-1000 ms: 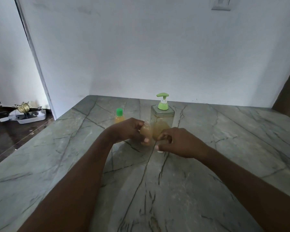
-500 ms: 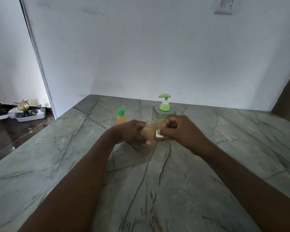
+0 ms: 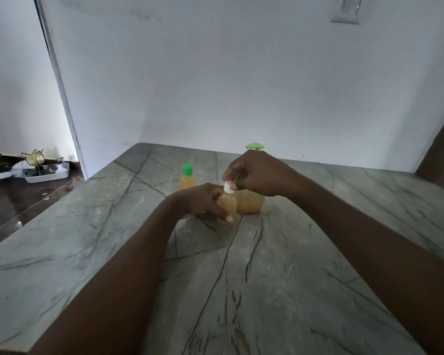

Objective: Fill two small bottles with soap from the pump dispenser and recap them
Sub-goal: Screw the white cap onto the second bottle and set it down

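Head view: your left grip (image 3: 201,201) held the small bottle (image 3: 227,206), full of amber soap, just in front of the pump dispenser (image 3: 251,204); your right grip (image 3: 259,172) pinched its white cap (image 3: 228,187).

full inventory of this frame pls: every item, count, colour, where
green-capped small bottle: 1, amber contents, on the counter, left of the hands
held small bottle: 1, amber contents, in front of the dispenser
white cap: 1, white, atop the held small bottle
pump dispenser: 1, clear, amber soap, green pump, behind the right hand
counter: 1, grey-green marble
tray: 1, white, on the floor, far left
wall plate: 1, pale, top of the wall
left hand: grips the held small bottle
right hand: pinches the white cap
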